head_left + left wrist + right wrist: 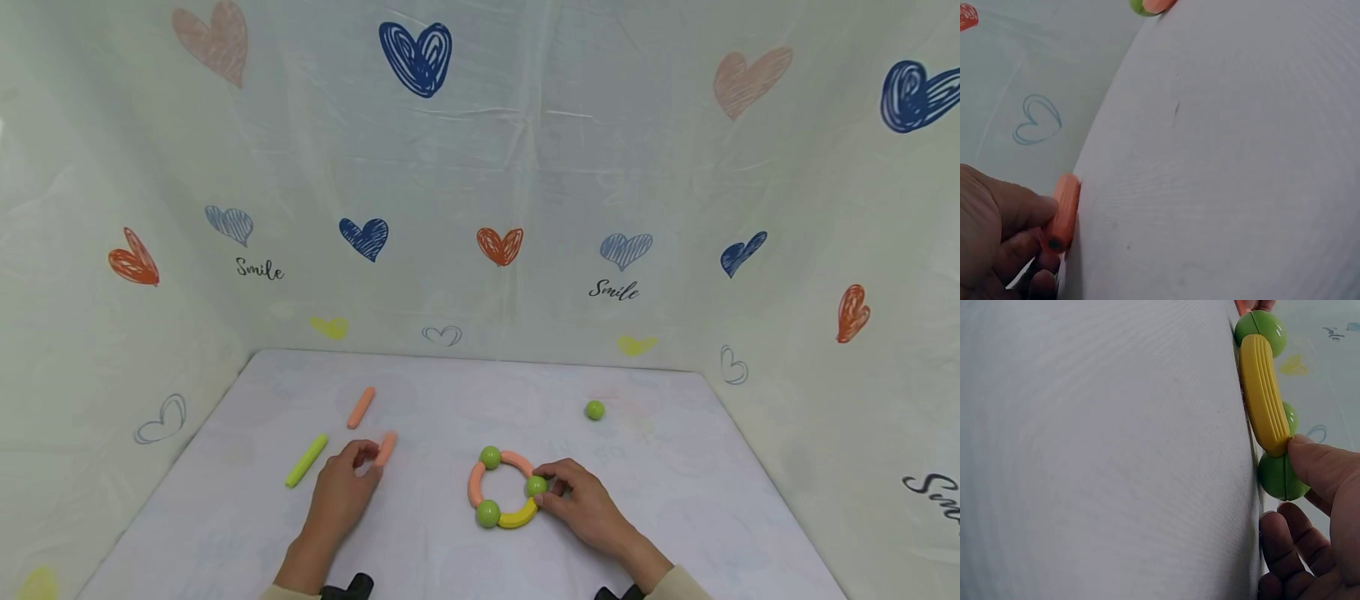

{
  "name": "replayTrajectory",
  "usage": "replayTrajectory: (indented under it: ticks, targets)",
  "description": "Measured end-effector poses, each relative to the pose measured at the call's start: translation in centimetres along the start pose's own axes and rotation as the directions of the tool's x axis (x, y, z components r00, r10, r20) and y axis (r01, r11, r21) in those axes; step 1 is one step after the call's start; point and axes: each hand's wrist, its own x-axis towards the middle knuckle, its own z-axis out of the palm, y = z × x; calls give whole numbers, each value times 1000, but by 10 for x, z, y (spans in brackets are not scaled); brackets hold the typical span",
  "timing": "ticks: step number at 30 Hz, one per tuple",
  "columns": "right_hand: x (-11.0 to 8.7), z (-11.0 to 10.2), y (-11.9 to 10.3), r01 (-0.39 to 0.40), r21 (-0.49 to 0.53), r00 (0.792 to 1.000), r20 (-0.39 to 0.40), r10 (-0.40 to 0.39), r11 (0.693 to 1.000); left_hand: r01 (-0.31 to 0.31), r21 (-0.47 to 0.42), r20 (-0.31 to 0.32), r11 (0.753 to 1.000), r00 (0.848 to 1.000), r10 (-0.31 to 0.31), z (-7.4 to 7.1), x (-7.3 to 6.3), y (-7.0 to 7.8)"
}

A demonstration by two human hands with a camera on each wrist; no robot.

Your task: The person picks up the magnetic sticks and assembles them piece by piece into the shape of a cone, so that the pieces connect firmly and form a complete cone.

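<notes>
My left hand (345, 487) pinches a straight orange stick (386, 448) on the left half of the table; the left wrist view shows the thumb pressed along the orange stick (1066, 212), its dark-holed end towards me. Right of centre lies a ring of curved sticks and green balls: two orange arcs (476, 483), a yellow arc (517, 518) and three green balls (488, 513). At the ring's right side my right hand (588, 508) grips the green ball (536, 486) between thumb and fingers. Close up, its thumb lies where the yellow arc (1263, 394) meets that ball (1279, 478).
A yellow-green straight stick (307, 461) lies left of my left hand, and another orange stick (362, 408) farther back. One loose green ball (595, 410) sits at the back right. Heart-printed sheeting (555, 167) encloses the white table (435, 567) at the back and sides.
</notes>
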Motion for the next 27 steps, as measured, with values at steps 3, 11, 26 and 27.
replayTrajectory:
  ticks: [3,11,26,27]
  targets:
    - [0,0,1,5,-4,1000,-4,-5,1000,-19,-1,7,1000,1000,19,-3,0,0]
    - [1,0,0,-18,-17,1000,-6,18,1000,-58,28,-9,998,998,58,-3,5,0]
    - [1,1,-1,-40,0,998,-40,40,999,-97,84,-16,992,995,99,-6,7,-1]
    - [1,1,-1,-39,-1,998,-38,39,999,-98,86,-18,991,995,100,-6,6,0]
